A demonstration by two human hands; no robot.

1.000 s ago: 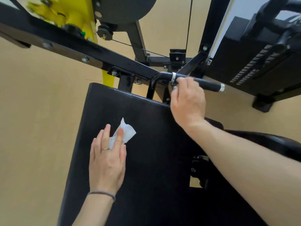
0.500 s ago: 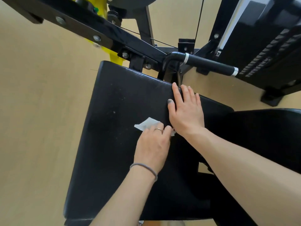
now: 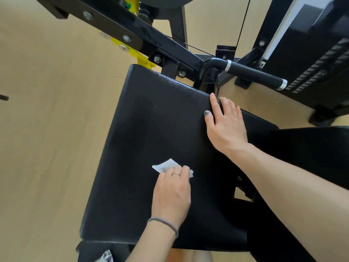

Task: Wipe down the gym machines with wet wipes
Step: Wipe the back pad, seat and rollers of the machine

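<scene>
Wet wipe (image 3: 168, 166), white and crumpled, lies on the black padded seat (image 3: 143, 129) toward the near middle of the pad, mostly covered by the left hand (image 3: 172, 190). One corner of the wipe pokes out to the left of the fingertips, a smaller scrap shows to their right. Left hand is palm down, fingers bent over the wipe and pressing it onto the pad. Whether the fingers actually pinch the wipe or only press it flat, cannot tell. A ring sits on one finger; a grey hair tie (image 3: 164, 223) circles the wrist.

Right hand (image 3: 225, 125) lies flat on the far right edge of the same pad, fingers straight and close together, tips reaching the pad's upper rim, thumb spread to the left. It holds nothing. Thumbnail carries dark polish.

Pad surface shows faint pale specks near its upper left part. Behind the pad, a black steel frame bar (image 3: 117, 25) runs diagonally with several bolts along it. A black handle (image 3: 253, 73) with silver end collars sticks out to the right just beyond the pad's top edge, apart from the right hand. Yellow bracket (image 3: 139, 55) shows under the bar. Weight stack housing (image 3: 311, 53) stands at upper right. Floor (image 3: 47, 110) is tan. A second black pad (image 3: 309, 154) sits at right, under the right forearm.
</scene>
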